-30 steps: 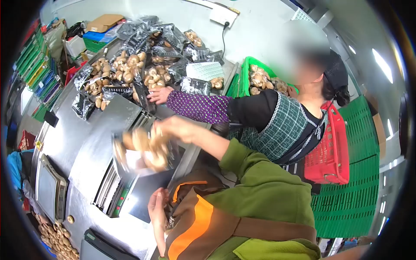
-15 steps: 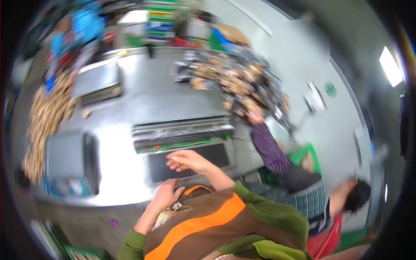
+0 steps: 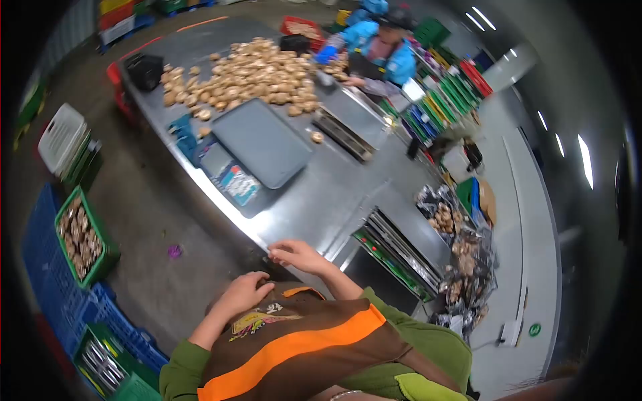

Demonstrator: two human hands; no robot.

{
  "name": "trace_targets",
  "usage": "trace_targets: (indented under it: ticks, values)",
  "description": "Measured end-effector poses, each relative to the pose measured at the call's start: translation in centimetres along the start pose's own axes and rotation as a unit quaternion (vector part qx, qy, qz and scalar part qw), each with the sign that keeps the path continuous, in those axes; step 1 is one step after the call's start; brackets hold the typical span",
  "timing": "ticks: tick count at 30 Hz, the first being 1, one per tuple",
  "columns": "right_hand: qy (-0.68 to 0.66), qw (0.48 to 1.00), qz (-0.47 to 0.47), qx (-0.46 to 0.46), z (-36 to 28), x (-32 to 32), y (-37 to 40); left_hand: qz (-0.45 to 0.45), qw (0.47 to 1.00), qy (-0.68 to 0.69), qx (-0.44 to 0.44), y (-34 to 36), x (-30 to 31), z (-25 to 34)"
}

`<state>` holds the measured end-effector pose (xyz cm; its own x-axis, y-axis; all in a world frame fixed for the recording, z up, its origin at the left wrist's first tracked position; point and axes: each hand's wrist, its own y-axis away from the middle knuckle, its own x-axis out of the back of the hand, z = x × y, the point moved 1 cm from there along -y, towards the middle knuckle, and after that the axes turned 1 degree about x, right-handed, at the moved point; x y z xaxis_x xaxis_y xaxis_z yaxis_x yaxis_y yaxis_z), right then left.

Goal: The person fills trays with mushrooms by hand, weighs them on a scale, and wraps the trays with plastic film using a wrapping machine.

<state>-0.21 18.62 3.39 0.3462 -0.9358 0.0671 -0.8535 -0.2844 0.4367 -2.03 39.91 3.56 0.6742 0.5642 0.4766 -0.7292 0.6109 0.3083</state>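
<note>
My left hand (image 3: 242,295) is at the front of my brown apron (image 3: 301,344) with the orange stripe. Its fingers lie loosely stretched, and nothing shows in them. Beside the near edge of the metal table (image 3: 321,194), my right hand (image 3: 297,256) is raised with loosely bent fingers and holds nothing I can see. Close to its right is a long black-and-metal device (image 3: 398,254) with green parts, apparently a sealer. Farther along the table lie a grey tray (image 3: 262,142) and a heap of brown mushrooms (image 3: 251,73).
Bagged mushrooms (image 3: 465,264) lie at the right by the wall. Across the table stands a person in blue sleeves (image 3: 401,60). On the floor at left are a green crate (image 3: 81,235) of mushrooms, blue pallets (image 3: 57,281) and another green crate (image 3: 100,361).
My view has swung to the left, bringing the mushroom heap and floor crates into sight. The person in the purple patterned sleeve has left the view. My hands stay near my apron.
</note>
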Motion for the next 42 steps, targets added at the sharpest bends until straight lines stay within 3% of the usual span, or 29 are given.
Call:
trace_targets:
  ticks: [2, 4, 7, 8, 9, 11, 16, 19, 22, 24, 25, 26, 29, 30, 32, 35, 37, 38, 39, 42]
  values:
    - [0.091, 0.993, -0.074, 0.003, -2.1, -3.1, -4.0, 0.042, 0.997, 0.057, 0.041, 2.6, 2.6, -2.0]
    - [0.243, 0.954, -0.117, 0.132, -4.5, -5.5, -7.1, 0.105, 0.989, 0.089, 0.06, 5.0, 4.5, -4.6]
    - [0.392, 0.891, -0.169, 0.156, -8.9, -8.0, -11.0, 0.189, 0.959, 0.167, 0.131, 8.6, 7.0, -8.8]
    - [0.399, 0.891, -0.172, 0.131, -10.0, -8.4, -12.6, 0.217, 0.948, 0.172, 0.158, 9.8, 7.7, -9.9]
    - [0.413, 0.879, -0.163, 0.177, -10.4, -8.3, -14.5, 0.247, 0.935, 0.174, 0.186, 10.9, 8.3, -10.7]
    - [0.387, 0.902, -0.12, 0.148, -12.7, -8.5, -17.9, 0.282, 0.914, 0.198, 0.215, 12.6, 8.4, -13.5]
    - [0.413, 0.893, 0.005, 0.18, -14.4, -7.7, -31.4, 0.343, 0.85, 0.31, 0.25, 14.1, 9.2, -18.4]
    - [0.493, 0.855, 0.066, 0.144, -14.2, -7.1, -38.0, 0.326, 0.858, 0.319, 0.237, 11.4, 12.8, -19.8]
    - [0.589, 0.795, 0.1, 0.104, -13.2, -6.6, -44.8, 0.304, 0.892, 0.233, 0.239, 7.3, 18.7, -18.6]
    - [0.551, 0.827, 0.07, 0.088, -12.4, -6.3, -47.1, 0.311, 0.903, 0.207, 0.214, 5.4, 22.4, -18.9]
    - [0.498, 0.854, 0.032, 0.146, -14.2, -7.0, -46.5, 0.292, 0.906, 0.194, 0.239, 4.6, 24.1, -18.8]
    - [0.418, 0.871, 0.017, 0.256, -12.3, -6.1, -48.8, 0.299, 0.92, 0.144, 0.21, 3.4, 24.5, -21.2]
    - [0.529, 0.841, 0.104, 0.045, -13.7, -6.4, -48.6, 0.249, 0.938, 0.122, 0.21, 1.7, 28.6, -23.8]
    - [0.55, 0.825, 0.129, 0.015, -12.4, -5.8, -50.1, 0.262, 0.932, 0.122, 0.218, 1.3, 30.1, -24.7]
    - [0.474, 0.868, 0.142, -0.038, -13.1, -5.5, -50.6, 0.159, 0.945, 0.059, 0.279, -0.1, 33.4, -26.4]
    - [0.491, 0.858, 0.147, -0.047, -10.3, -2.8, -52.8, 0.129, 0.959, 0.027, 0.25, -3.1, 38.0, -28.2]
    - [0.414, 0.899, 0.116, -0.086, -6.0, -0.2, -55.0, 0.111, 0.972, 0.023, 0.205, -5.2, 41.8, -28.2]
    - [0.479, 0.861, 0.159, -0.066, -9.9, -3.0, -52.5, 0.098, 0.976, 0.011, 0.192, -6.9, 43.4, -28.5]
    - [0.453, 0.88, 0.133, -0.057, -9.0, -2.2, -52.9, 0.084, 0.981, 0.0, 0.177, -8.6, 44.8, -28.8]
    - [0.482, 0.858, 0.147, -0.097, -10.5, -3.4, -53.6, 0.023, 0.992, -0.07, 0.103, -13.1, 50.0, -29.5]
